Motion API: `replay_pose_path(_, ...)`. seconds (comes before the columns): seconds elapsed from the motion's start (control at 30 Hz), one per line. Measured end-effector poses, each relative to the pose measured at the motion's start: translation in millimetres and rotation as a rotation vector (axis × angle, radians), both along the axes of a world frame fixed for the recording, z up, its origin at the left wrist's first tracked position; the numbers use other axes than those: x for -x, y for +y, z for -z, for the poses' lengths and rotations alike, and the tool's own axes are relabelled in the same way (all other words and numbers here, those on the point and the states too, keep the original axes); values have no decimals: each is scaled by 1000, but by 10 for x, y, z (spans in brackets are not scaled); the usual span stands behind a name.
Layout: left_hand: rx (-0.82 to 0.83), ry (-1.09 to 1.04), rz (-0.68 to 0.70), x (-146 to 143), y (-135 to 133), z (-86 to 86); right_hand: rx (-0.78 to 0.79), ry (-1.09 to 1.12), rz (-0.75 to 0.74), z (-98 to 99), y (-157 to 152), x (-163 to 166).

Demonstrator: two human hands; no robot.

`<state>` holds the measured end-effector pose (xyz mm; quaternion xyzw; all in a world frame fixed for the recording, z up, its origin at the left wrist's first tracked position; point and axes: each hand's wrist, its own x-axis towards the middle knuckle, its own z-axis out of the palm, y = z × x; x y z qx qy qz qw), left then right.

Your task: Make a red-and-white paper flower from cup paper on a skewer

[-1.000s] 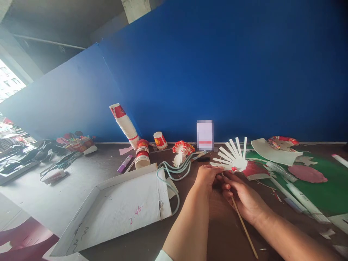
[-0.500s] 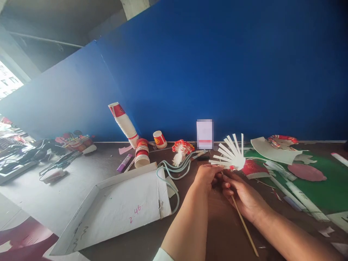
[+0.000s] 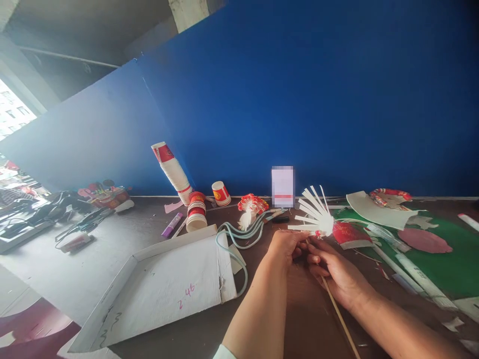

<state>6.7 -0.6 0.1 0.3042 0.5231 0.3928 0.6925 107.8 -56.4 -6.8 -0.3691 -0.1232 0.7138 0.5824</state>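
Note:
A thin wooden stick [image 3: 340,313] slants through my right hand [image 3: 337,273], whose fingers are curled around it, and its lower end runs toward the bottom edge. Close beside, my left hand [image 3: 287,245] pinches at the stick's upper end, fingertips nearly meeting those of the right. Just above the fingers, a white paper cut into strips [image 3: 317,215] fans out from a small red and white base. My fingers partly hide where stick and paper meet. Behind it lies a red curved cup piece [image 3: 351,234].
A shallow white box [image 3: 168,284] lies left of my arms, with pale cables [image 3: 245,238] at its corner. Behind are stacked paper cups [image 3: 174,172], a purple glue stick [image 3: 172,225] and a red and white paper flower [image 3: 253,205]. A pink paper oval [image 3: 424,240] lies right, on a green mat.
The fan of paper strips has turned slightly, and its strips sit differently. Both hands keep their grip in nearly the same place, while the view has shifted a little.

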Motion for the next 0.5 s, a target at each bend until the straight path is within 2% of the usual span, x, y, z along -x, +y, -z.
replay_pose_path(0.5, 4, -17, -2, 15, -41, -71, -37, -31, -25, -15, -20, -15)
